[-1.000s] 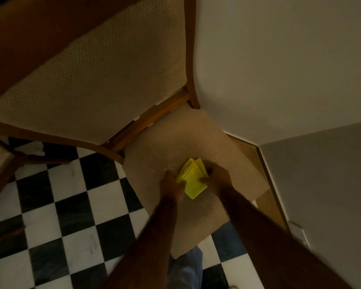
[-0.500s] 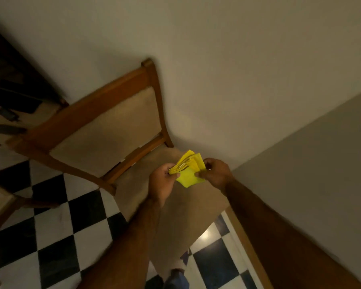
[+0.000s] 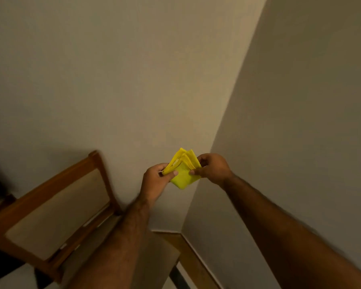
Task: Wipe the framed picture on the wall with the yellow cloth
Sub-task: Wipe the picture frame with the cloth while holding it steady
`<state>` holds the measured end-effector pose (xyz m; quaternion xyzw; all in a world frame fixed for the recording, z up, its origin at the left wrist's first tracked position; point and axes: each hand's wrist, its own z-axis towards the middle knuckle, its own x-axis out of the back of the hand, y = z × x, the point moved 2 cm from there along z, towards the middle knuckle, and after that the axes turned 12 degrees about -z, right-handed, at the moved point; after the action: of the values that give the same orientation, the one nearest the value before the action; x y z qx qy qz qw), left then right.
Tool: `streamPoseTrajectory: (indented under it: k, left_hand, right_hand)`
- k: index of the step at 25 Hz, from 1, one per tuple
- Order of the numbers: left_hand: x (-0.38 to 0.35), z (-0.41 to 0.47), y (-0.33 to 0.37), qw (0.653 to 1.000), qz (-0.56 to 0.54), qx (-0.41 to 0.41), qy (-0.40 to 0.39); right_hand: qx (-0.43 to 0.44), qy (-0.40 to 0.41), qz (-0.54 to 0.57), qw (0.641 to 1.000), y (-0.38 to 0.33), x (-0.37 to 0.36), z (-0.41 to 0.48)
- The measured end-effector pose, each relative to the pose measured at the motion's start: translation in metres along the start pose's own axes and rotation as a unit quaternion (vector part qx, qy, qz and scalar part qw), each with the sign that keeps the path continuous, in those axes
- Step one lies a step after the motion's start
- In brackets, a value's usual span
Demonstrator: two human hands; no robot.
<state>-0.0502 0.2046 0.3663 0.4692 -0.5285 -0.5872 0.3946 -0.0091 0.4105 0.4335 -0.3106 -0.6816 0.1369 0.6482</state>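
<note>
A folded yellow cloth [image 3: 183, 172] is held up in front of the room's corner, between both hands. My left hand [image 3: 155, 181] pinches its left edge with thumb and fingers. My right hand [image 3: 212, 168] grips its right edge. The cloth shows several stacked folds fanned at the top. No framed picture is in view; only bare wall shows above the hands.
A wooden chair [image 3: 56, 207] with a beige padded back and seat stands at the lower left against the wall. Two plain walls meet in a corner [image 3: 223, 126] just right of the cloth. A wooden skirting board [image 3: 193, 257] runs along the floor below.
Both hands lifted the cloth off the chair seat and raised it to wall height. My view tilted upward, so the chequered floor dropped out of sight.
</note>
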Motion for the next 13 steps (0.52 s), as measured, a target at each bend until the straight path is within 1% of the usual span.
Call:
streamPoseTrajectory:
  k: [3, 8, 10, 13]
  left_hand:
    - [-0.052, 0.005, 0.059, 0.998, -0.003, -0.054, -0.017]
    - [-0.153, 0.005, 0.172, 0.986, -0.02, -0.151, -0.063]
    - [-0.196, 0.001, 0.221, 0.977, -0.05, -0.185, -0.093]
    - [-0.251, -0.01, 0.291, 0.958, -0.13, -0.222, -0.127]
  right_hand:
    - [0.012, 0.049, 0.017, 0.999, -0.008, 0.079, -0.024]
    - [0.034, 0.156, -0.009, 0.987, -0.024, 0.227, -0.078]
    - [0.033, 0.21, -0.022, 0.977, -0.032, 0.287, -0.106]
    - [0.03, 0.285, -0.019, 0.958, -0.05, 0.361, -0.147]
